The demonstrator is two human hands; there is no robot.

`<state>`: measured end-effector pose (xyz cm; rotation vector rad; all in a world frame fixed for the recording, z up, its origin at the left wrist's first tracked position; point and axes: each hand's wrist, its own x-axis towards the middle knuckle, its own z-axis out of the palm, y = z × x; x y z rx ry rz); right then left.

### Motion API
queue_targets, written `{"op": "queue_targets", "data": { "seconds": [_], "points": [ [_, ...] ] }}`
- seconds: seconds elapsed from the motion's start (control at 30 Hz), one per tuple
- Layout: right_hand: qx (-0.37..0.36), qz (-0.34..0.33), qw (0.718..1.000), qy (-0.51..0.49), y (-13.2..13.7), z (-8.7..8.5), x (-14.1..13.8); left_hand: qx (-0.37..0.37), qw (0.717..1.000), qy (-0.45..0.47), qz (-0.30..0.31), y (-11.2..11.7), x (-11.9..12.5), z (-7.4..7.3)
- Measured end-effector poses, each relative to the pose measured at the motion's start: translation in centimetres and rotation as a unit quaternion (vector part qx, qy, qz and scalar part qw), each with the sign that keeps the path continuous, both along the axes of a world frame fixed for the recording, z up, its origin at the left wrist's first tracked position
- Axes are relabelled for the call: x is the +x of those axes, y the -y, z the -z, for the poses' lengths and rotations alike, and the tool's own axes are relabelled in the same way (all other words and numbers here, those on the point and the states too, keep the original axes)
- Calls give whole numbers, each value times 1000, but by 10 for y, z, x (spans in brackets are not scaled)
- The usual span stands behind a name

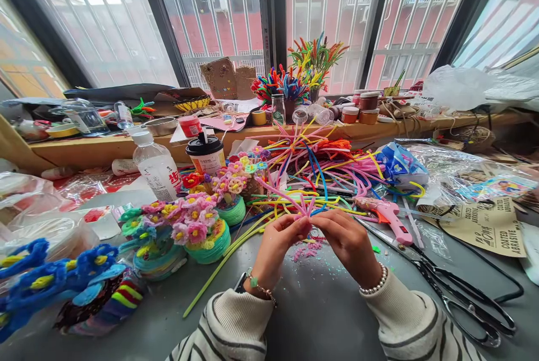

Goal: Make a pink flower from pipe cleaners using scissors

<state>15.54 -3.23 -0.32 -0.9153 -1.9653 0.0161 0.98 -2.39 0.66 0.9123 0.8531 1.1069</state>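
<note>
pink fuzzy pipe-cleaner stems, splayed left of the pale-pink plastic glue gun, seemed light, soft-piled and easily bent, best held at their gathered base. there the left hand and right hand pinched them, fingers closed, wrists angled inward.

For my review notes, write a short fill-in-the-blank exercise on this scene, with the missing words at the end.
1. The left hand and right hand pinch a bunch of ____ fuzzy stems.
2. In the picture, the glue gun lies to the ____ of both hands.
3. The cup has a ____ lid.
4. The flowers nearest the left edge have ____ petals.

Missing words: pink; right; black; blue.
</note>
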Motion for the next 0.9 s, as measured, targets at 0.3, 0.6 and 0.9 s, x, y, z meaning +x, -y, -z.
{"op": "queue_targets", "data": {
  "seconds": [0.3, 0.6, 0.9],
  "points": [
    [-267, -6, 933, -241, 0, -3, -11, 47, 997, -69, -5, 2, 1, -5],
    [-283, -24, 932, -226, -5, 2, -7, 3, 999, -41, -13, 0, 1, 0],
    [80, 63, 993, 54, -1, 5, -1, -22, 1000, -17, -13, 1, 1, -1]
  ]
}}
